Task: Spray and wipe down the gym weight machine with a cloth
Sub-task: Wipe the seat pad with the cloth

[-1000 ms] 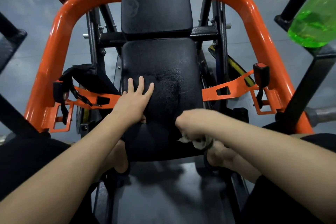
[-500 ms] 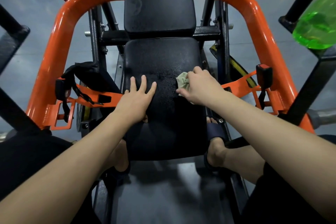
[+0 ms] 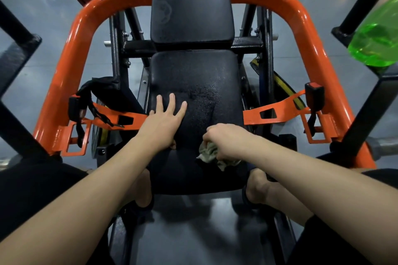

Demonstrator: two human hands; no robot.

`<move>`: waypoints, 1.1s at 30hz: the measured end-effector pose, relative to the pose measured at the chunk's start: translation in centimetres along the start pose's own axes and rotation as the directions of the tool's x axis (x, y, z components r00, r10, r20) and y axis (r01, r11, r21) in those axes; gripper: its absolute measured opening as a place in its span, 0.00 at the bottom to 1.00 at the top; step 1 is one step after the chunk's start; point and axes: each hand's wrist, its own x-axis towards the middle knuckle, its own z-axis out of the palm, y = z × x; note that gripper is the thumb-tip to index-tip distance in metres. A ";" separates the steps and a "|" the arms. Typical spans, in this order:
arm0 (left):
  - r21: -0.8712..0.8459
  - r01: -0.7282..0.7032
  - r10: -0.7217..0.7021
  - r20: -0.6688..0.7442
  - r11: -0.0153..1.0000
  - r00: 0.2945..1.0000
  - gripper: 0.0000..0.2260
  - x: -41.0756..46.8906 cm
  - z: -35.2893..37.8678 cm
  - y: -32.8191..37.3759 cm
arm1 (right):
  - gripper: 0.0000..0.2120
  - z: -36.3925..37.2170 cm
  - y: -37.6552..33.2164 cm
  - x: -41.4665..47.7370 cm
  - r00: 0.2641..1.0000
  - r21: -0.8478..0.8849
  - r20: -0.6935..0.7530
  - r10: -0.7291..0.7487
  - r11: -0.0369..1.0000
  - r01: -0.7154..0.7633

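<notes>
The machine's black seat pad [image 3: 193, 75] fills the middle, dotted with spray droplets, with a black back pad [image 3: 191, 6] above it. My left hand [image 3: 163, 122] lies flat on the seat's left side, fingers spread. My right hand [image 3: 226, 142] grips a crumpled pale green cloth [image 3: 209, 154] and presses it on the seat's near right part. A green spray bottle [image 3: 377, 43] rests at the upper right on a black bar.
An orange tubular frame [image 3: 71, 56] arches around the seat. Orange belt brackets with black buckles [image 3: 314, 94] stick out on both sides. Black frame bars [image 3: 366, 118] cross at the left and right edges. My feet [image 3: 256, 187] rest below the seat on a dark footplate.
My right hand has pulled the cloth back from the seat's right middle toward the near edge, after pushing it forward before that. The left hand has stayed flat in place.
</notes>
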 end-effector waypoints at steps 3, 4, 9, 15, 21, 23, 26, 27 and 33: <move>-0.007 0.000 0.000 0.003 1.000 1.000 0.51 -0.1 -0.1 0.0 | 0.17 -1.5 2.1 0.7 0.989 0.095 -0.104 0.101 0.991 -0.091; -0.008 0.001 -0.001 0.007 1.000 1.000 0.51 -0.1 -0.1 0.0 | 0.18 -2.2 3.0 0.9 0.975 0.142 -0.165 0.148 0.982 -0.125; -0.021 0.003 -0.002 0.015 1.000 1.000 0.51 -0.1 -0.3 0.1 | 0.16 -3.3 5.4 1.5 0.731 0.301 -0.595 0.334 0.936 -0.183; -0.020 0.004 -0.003 0.010 1.000 1.000 0.49 -0.2 -0.4 0.2 | 0.29 -2.4 4.1 1.9 0.805 0.108 -0.454 0.381 0.921 -0.375; -0.013 0.007 -0.007 0.019 1.000 1.000 0.50 -0.2 -0.3 0.2 | 0.27 -4.0 2.6 2.4 0.850 0.065 -0.378 0.368 0.926 -0.372; -0.020 0.008 -0.007 0.026 1.000 1.000 0.50 -0.3 -0.5 0.3 | 0.26 -4.9 2.2 3.0 0.865 0.123 -0.368 0.341 0.940 -0.318; -0.030 0.003 -0.002 0.031 1.000 1.000 0.53 -0.2 -0.4 0.2 | 0.21 -5.6 0.7 5.0 0.869 0.192 -0.437 0.234 0.968 -0.164; -0.036 0.003 -0.002 0.033 0.999 0.999 0.54 -0.2 -0.3 0.1 | 0.19 -5.7 0.1 5.8 0.862 0.185 -0.461 0.209 0.973 -0.137; -0.082 -0.002 0.004 0.033 0.997 0.999 0.57 -0.1 -0.1 -0.2 | 0.17 -5.8 -1.6 9.0 0.818 0.197 -0.547 0.180 0.977 -0.083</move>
